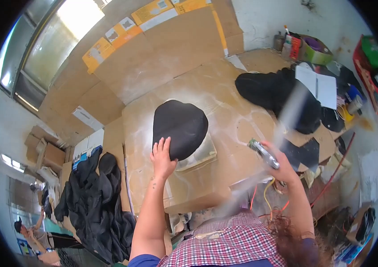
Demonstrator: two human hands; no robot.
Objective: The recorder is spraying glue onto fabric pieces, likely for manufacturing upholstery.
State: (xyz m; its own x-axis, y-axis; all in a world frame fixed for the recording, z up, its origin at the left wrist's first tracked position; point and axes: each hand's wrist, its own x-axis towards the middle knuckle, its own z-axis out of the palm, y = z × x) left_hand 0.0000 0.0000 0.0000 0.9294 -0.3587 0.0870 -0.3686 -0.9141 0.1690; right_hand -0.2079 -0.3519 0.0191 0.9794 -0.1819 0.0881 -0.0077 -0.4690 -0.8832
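So the black piece (180, 127) is sitting on a pale block (202, 156) in the middle of the table, and the left hand (164, 162) is resting on its near left edge, fingers spread out rather than clenched. The right hand (282, 164) is gripping what looks like a silver spray gun (263, 153), off to the right. I'm guessing this is the coating step; the next pass would be calling for a steady piece and the nozzle aimed at it, fingers clear.

Cardboard sheeting (229, 133) is covering the table and showing whitish residue. More black pieces (278, 93) are lying far right by an open notebook (320, 86), a dark pile (95, 200) is slumping on the left, and cardboard panels (175, 44) are standing behind.
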